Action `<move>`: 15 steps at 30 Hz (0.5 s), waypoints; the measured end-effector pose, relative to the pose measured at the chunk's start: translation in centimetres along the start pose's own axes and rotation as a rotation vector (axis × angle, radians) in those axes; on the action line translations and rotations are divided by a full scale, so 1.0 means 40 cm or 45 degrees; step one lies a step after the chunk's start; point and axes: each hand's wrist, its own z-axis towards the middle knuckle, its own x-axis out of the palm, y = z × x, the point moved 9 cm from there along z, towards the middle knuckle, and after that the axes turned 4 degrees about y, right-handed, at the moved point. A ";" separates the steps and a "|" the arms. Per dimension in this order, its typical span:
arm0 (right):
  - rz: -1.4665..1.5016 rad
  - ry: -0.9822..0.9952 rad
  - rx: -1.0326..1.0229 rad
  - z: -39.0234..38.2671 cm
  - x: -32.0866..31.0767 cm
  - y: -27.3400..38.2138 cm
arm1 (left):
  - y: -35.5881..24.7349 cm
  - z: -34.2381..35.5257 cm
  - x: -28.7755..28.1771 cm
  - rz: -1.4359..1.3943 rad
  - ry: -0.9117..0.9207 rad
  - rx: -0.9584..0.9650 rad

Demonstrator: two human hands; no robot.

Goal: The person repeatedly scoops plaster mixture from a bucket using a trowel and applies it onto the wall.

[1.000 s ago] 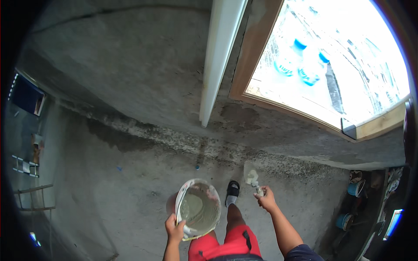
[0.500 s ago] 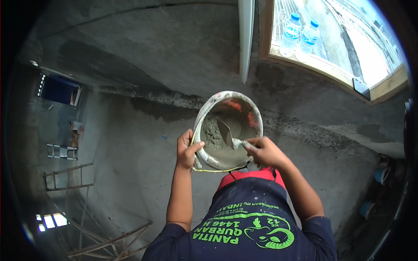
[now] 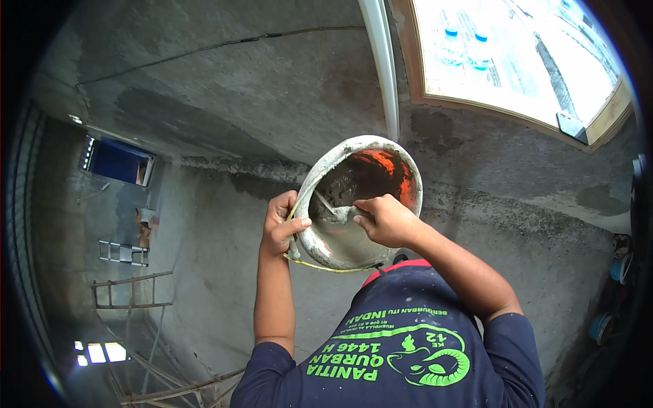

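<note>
A mortar-smeared bucket [image 3: 315, 246] with an orange-streaked inner wall is tilted in front of me, its mouth facing up toward my view. My left hand [image 3: 279, 224] is closed on its left rim, thumb on the inner side and fingers outside. Inside the bucket, my right hand [image 3: 388, 221] grips a trowel [image 3: 342, 214] by its cement-coated handle. The blade appears nearly edge-on, against wet grey mortar [image 3: 340, 187] at the left of the bucket. A yellowish cord or handle [image 3: 323, 268] hangs along the bucket's near edge.
A bright window with a wooden frame [image 3: 490, 112] is at upper right; water bottles [image 3: 479, 51] and a phone [image 3: 571, 126] rest at its sill. A white pipe [image 3: 382, 61] runs down the wall. Metal scaffolding [image 3: 132, 306] stands at left, containers [image 3: 602, 328] at far right.
The trowel and my right hand have gone deeper and left into the bucket, and the blade has turned edge-on. My left hand keeps its hold on the rim. The view has shifted slightly.
</note>
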 end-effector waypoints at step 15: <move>-0.503 0.609 0.021 0.043 -0.068 -0.020 | -0.049 0.036 0.008 0.072 0.030 0.009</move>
